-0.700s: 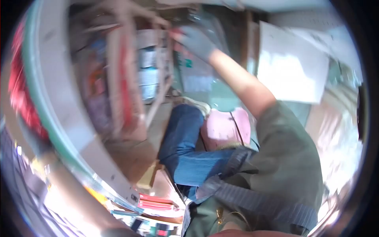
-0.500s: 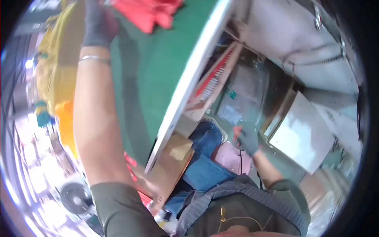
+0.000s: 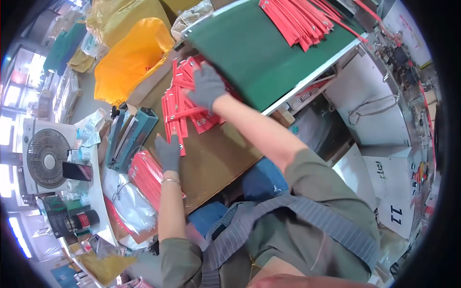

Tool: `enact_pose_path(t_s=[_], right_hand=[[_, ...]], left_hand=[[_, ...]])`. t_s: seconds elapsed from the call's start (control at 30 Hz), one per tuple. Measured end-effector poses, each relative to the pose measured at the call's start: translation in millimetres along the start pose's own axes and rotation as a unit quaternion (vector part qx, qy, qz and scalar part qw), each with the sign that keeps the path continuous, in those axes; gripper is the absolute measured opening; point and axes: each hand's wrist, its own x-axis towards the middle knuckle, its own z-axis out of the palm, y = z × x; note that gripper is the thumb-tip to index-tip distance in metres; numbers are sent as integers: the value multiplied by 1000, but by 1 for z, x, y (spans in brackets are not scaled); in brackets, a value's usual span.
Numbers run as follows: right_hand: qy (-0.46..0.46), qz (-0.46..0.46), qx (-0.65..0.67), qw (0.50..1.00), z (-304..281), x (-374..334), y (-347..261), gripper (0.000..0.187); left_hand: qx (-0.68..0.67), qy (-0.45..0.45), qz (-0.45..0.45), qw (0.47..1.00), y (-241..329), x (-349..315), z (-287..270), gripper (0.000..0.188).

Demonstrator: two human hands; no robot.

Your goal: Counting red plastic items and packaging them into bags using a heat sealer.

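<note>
Bare tabletop [image 3: 218,161] separates red strips [image 3: 192,114] from near edge [image 3: 225,186].

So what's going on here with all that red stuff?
Someone's grey-gloved right hand is on a messy pile of red strips on a brown table. The left hand is by the pile's near end; I can't tell if either grips a strip. More strips lie on a green surface beside the table. A wrapped red bundle lies left of the left hand.
</note>
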Motion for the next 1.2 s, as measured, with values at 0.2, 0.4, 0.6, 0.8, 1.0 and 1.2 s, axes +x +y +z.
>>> enact_pose_path(t_s=[0.2,0.4,0.6,0.8,1.0,1.2], right_hand=[[-133,218,-14,967,47,21,-3,85],[-132,150,2,980,62,36,-24,91],[-372,335,538,679,80,-4,-64,59],[-198,69,666,716,17,-57,-110,59],[-197,-203,525,803,-1,-65,-95,112],[-324,-20,591,738,-21,-104,-144,116]], left_hand=[[-268,-100,-127,950,9,51,24,84],[-426,-211,-190,859,16,95,19,76],[-634,-211,-277,690,-15,65,11,54],[-694,-145,0,705,16,7,-91,63],[-634,-163,113,747,1,-22,-136,118],[-565,-153,104,804,-14,-50,-99,102]])
